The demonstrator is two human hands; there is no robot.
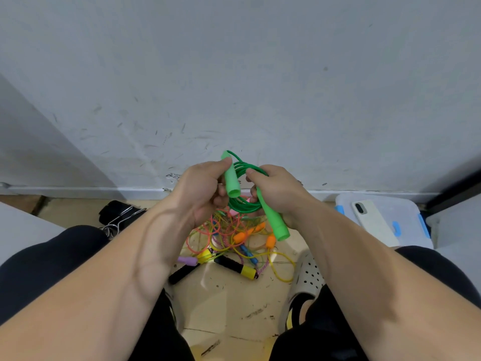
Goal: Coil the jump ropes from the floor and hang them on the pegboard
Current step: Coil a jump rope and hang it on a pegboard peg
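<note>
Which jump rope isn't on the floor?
The green jump rope: the left hand and right hand hold it coiled; the other ropes lie tangled on the floor.

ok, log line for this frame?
stage: coiling | left hand: grips green handle | right hand: holds green coil | floor pile: tangled

The left forearm (117,269) comes in from seven o'clock and the right forearm (364,256) from five, converging at the centre. The left hand (203,191) curls round the upper green handle (231,179), thumb laid along it toward one o'clock. At its three o'clock, the right hand (278,194) grips the lower green handle (276,222), thumb pointing to nine.
</note>
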